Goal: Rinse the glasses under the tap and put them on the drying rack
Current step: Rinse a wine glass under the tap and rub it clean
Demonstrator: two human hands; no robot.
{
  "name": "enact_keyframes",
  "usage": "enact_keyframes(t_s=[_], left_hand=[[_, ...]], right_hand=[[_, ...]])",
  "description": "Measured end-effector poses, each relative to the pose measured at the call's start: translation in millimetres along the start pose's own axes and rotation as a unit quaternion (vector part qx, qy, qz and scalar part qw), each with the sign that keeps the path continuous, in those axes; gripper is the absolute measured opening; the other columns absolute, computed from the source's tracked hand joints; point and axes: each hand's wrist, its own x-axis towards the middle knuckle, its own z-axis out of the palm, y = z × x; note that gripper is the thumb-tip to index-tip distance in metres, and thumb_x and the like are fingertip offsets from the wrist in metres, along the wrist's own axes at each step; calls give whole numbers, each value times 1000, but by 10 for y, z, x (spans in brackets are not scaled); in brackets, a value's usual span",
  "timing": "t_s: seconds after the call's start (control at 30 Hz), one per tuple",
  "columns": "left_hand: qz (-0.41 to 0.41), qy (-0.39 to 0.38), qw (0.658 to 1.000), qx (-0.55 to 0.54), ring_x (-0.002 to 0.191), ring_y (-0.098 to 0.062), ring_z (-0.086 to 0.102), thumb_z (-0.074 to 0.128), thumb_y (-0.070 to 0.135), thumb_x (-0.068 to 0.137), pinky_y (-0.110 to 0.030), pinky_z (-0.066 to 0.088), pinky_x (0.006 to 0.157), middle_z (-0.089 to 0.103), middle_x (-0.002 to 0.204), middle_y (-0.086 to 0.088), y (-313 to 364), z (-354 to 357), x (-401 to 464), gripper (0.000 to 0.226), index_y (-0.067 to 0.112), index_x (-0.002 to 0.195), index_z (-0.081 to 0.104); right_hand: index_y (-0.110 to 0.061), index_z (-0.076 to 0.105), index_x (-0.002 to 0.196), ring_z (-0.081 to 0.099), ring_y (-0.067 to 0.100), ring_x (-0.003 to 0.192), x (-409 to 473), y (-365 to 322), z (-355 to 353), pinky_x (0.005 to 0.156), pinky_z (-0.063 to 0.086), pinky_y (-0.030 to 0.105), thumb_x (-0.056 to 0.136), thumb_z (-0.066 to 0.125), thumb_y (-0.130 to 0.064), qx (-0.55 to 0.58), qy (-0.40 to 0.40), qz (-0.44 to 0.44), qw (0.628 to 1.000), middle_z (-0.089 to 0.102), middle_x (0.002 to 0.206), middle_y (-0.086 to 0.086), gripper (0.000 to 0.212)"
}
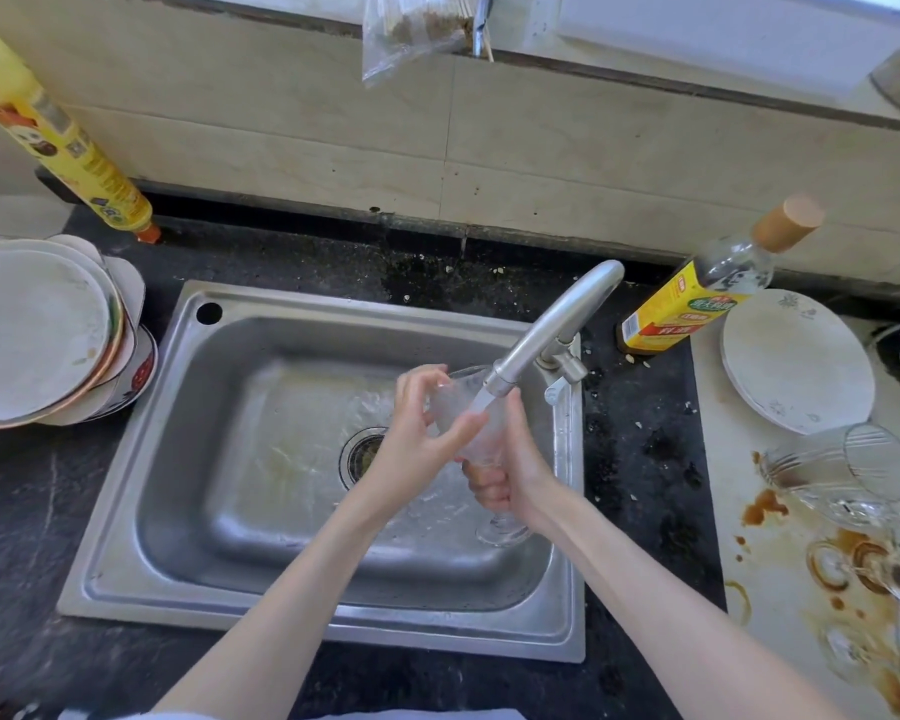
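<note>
The right hand (510, 480) has its grip curled tight round the stem of a footed glass (468, 423), whose foot sticks out just below it over the sink (281, 511), while the left hand (422, 433) has its grip wrapped round the bowl just above, under the tap (552, 324) stream. The bowl is blurred by running water and half covered by fingers, so its rim is hard to make out. Right of the grip, more glasses (842, 470) lie on the stained counter (780, 589), cut by the edge; beyond stand a plate (796, 361) and a bottle (697, 304), and far left are stacked plates (37, 335).
</note>
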Motion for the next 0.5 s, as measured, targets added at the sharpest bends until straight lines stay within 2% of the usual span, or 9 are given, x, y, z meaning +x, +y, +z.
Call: enact_keyframes(t_s=[0.03, 0.1, 0.2, 0.27, 0.33, 0.43, 0.5], left_hand=[[-29, 10, 999, -24, 105, -1, 48, 65, 45, 74, -17, 44, 83, 42, 120, 16, -12, 30, -12, 42, 37, 109, 43], [-84, 21, 994, -62, 117, -4, 45, 62, 60, 72, -19, 40, 91, 39, 128, 22, -10, 83, -31, 67, 40, 128, 32], [-134, 48, 984, -104, 119, -6, 49, 70, 60, 69, -18, 38, 87, 51, 129, 11, 15, 152, -27, 90, 27, 141, 27], [-132, 65, 982, -117, 107, 0, 54, 74, 48, 70, -9, 43, 74, 56, 115, 15, 19, 188, -8, 82, 20, 137, 34], [-122, 62, 986, -98, 100, 9, 50, 72, 29, 79, -1, 42, 67, 51, 108, 20, 6, 223, -10, 62, 16, 131, 41], [-104, 56, 989, -86, 107, 5, 50, 76, 31, 75, -1, 38, 79, 53, 110, 20, -34, 239, -54, 58, 22, 123, 45], [-98, 49, 989, -100, 112, -2, 54, 77, 40, 63, -12, 43, 86, 56, 112, 14, -50, 229, -84, 64, 29, 118, 46]], right_hand=[[-19, 68, 63, 15, 9, 39, -16, -23, 19, 42, 10, 23, 74, -2, -83, -11, 11, -22, 1000, 22, 44, -4, 96], [-27, 68, 64, 16, 8, 40, -52, -56, 54, 43, 11, 23, 79, -1, -77, -53, 57, -82, 994, 22, 45, -4, 87], [-36, 70, 72, 25, 7, 42, -38, 16, 69, 43, 19, 21, 86, -1, -70, -99, 113, -142, 978, 31, 46, -6, 80], [-38, 67, 81, 34, 4, 45, -54, 81, 81, 45, 27, 18, 90, -3, -62, -117, 124, -154, 973, 44, 44, -11, 74], [-30, 63, 100, 40, -1, 49, -64, 138, 80, 45, 31, 10, 96, -3, -48, -104, 126, -162, 973, 53, 49, -16, 69], [-17, 59, 118, 52, -9, 55, -29, 196, 60, 47, 35, 3, 99, 0, -44, -49, 132, -173, 975, 58, 69, -17, 68], [-19, 60, 111, 55, -9, 62, -19, 193, 61, 49, 39, 5, 100, 2, -45, -36, 129, -169, 976, 64, 73, -17, 65]])
